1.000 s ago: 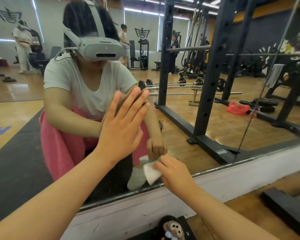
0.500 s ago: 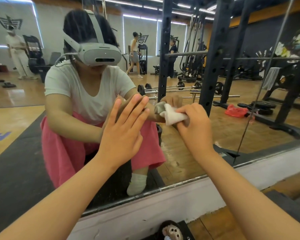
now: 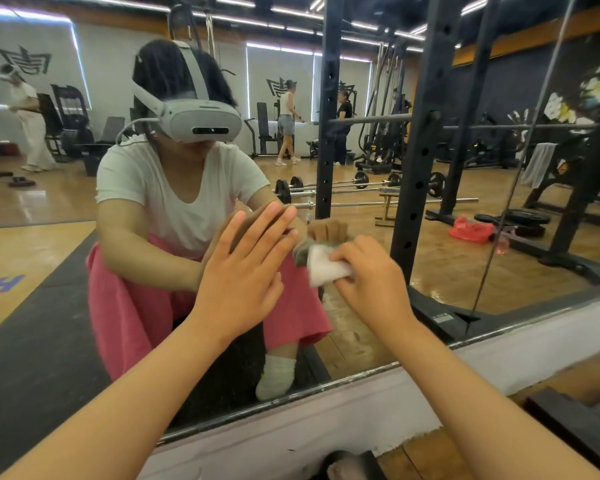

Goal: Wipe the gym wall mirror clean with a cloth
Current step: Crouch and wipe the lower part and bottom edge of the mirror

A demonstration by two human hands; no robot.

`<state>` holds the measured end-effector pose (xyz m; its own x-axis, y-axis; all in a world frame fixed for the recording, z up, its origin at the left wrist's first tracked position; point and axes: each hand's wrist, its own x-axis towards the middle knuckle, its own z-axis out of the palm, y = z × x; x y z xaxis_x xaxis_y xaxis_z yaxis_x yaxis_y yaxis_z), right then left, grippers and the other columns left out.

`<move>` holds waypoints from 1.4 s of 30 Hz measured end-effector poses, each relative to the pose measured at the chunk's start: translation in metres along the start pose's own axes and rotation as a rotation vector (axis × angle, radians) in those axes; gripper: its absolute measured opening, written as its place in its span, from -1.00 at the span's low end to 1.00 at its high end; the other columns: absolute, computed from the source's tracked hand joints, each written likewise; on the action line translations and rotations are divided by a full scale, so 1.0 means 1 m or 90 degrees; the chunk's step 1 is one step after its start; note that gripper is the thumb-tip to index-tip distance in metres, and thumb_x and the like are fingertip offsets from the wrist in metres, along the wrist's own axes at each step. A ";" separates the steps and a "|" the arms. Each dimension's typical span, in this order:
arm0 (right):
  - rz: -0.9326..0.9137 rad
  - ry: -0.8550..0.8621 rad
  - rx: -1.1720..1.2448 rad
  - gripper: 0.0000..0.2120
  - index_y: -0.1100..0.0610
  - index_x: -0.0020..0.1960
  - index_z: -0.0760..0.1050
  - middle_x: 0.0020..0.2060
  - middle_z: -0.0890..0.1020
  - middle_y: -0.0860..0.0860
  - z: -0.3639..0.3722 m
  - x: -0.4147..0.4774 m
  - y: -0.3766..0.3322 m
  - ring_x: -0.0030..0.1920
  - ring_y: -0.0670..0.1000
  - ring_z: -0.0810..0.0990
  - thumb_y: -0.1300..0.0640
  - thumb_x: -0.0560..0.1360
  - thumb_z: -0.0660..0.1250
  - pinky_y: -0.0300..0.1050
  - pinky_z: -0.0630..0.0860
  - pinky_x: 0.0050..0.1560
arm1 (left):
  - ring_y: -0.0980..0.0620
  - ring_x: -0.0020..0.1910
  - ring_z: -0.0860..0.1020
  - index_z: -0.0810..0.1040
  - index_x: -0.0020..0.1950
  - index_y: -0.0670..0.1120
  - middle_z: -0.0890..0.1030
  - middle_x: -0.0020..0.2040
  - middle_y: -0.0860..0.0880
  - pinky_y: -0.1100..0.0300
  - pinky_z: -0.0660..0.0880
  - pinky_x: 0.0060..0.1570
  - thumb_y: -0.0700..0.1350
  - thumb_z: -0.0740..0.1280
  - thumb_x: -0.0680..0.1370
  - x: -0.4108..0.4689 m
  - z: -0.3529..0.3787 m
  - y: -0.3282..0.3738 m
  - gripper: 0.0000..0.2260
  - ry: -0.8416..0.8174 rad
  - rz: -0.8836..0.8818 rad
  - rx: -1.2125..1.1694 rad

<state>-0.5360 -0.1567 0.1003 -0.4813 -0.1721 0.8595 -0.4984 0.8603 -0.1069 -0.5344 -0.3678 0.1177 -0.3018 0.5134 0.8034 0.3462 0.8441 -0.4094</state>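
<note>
The left hand [image 3: 243, 271] braces flat, fingers straight, on the mirror [image 3: 430, 271]; the right hand [image 3: 371, 278] grips the cloth [image 3: 323, 266], pressing it against the glass to wipe.

The left hand [image 3: 243, 271] lies flat on the mirror [image 3: 465, 271], left of the cloth [image 3: 323, 266].

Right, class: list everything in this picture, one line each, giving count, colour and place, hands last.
mirror: one, reflective, wall ahead.
cloth: one, white, pressed on the mirror, centre right.
wall base: one, white, below the mirror.
rack: nearest one, black, reflected at right.
bag: one, red, reflected floor, right.
left hand: one, flat on the mirror.
right hand: one, gripping the cloth.
</note>
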 end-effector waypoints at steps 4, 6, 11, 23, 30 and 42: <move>0.182 0.146 0.085 -0.83 0.19 -0.02 0.57 -0.12 0.52 0.01 -0.021 0.031 0.005 -0.09 -0.06 0.46 0.29 0.39 0.46 -0.35 0.33 -0.18 | -0.08 0.57 0.17 0.44 0.45 -0.09 0.25 0.57 -0.08 -0.13 0.08 0.51 -0.13 0.27 0.47 0.002 -0.003 -0.004 -0.48 -0.025 0.015 0.024; 0.250 0.210 0.114 -0.87 0.15 -0.01 0.57 -0.10 0.52 -0.03 -0.031 0.043 0.005 -0.09 -0.04 0.51 0.24 0.45 0.43 -0.33 0.38 -0.16 | -0.09 0.57 0.17 0.46 0.44 -0.09 0.26 0.57 -0.09 -0.15 0.10 0.49 -0.11 0.27 0.47 0.002 -0.003 -0.005 -0.49 -0.029 0.016 0.026; 0.195 0.099 0.142 -0.89 0.15 -0.08 0.55 -0.15 0.54 0.02 -0.012 0.033 -0.026 -0.15 -0.01 0.52 0.29 0.44 0.42 -0.14 0.48 -0.20 | -0.10 0.55 0.22 0.39 0.48 -0.14 0.29 0.55 -0.12 -0.14 0.14 0.48 -0.16 0.32 0.45 -0.005 -0.004 -0.003 -0.43 0.030 0.003 0.028; 0.074 0.083 0.043 -0.82 0.19 -0.07 0.54 -0.17 0.52 0.04 0.000 0.027 -0.035 -0.13 -0.03 0.46 0.33 0.36 0.46 -0.14 0.45 -0.29 | -0.11 0.58 0.12 0.21 0.57 -0.23 0.18 0.59 -0.17 -0.08 -0.01 0.56 -0.12 0.24 0.52 -0.013 -0.007 -0.027 -0.38 0.033 -0.078 0.060; 0.320 0.219 0.193 -0.74 0.14 0.16 0.52 0.00 0.56 0.02 -0.008 0.052 -0.056 -0.02 -0.02 0.54 0.30 0.48 0.34 -0.35 0.43 -0.16 | -0.11 0.57 0.17 0.23 0.56 -0.22 0.21 0.58 -0.16 -0.11 0.06 0.54 -0.12 0.20 0.52 -0.012 -0.008 -0.026 -0.40 0.044 -0.093 0.015; 0.111 0.144 0.177 -0.67 0.15 0.19 0.50 0.01 0.55 0.02 0.013 0.056 -0.107 0.04 0.04 0.52 0.32 0.44 0.35 0.05 0.54 -0.04 | -0.14 0.58 0.10 0.12 0.58 -0.27 0.15 0.59 -0.22 -0.08 0.05 0.55 -0.11 0.21 0.55 -0.025 -0.007 -0.039 -0.38 0.086 -0.126 0.022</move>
<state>-0.5192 -0.2645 0.1527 -0.4214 0.1019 0.9011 -0.6142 0.6990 -0.3662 -0.5340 -0.4151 0.1167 -0.2388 0.3140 0.9189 0.2608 0.9322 -0.2508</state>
